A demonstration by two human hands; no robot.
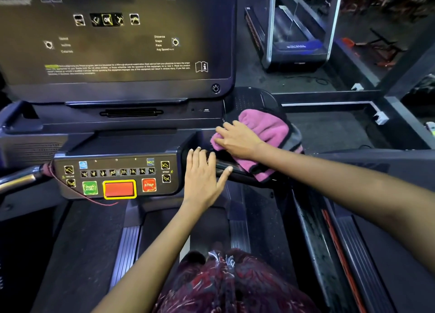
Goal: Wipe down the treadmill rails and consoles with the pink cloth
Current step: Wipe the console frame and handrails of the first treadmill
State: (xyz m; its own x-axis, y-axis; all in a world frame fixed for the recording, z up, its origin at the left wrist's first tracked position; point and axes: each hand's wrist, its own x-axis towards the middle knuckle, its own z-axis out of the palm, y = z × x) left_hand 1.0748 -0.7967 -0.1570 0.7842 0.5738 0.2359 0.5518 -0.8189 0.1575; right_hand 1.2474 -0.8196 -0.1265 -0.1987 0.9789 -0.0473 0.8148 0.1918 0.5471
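My right hand [237, 140] presses the pink cloth [268, 138] with fingers spread flat, on the treadmill console's [117, 145] right edge. My left hand [203, 175] lies beside it, fingers straight and spread, touching the button panel's [117, 177] right corner.

Dim gym room, dark speckled floor [329, 134], second treadmill [294, 40] beyond, white wall socket [380, 117]

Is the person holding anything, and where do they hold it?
The right hand presses the pink cloth at its left edge, fingers fairly straight. The left hand holds nothing, resting flat on the console.
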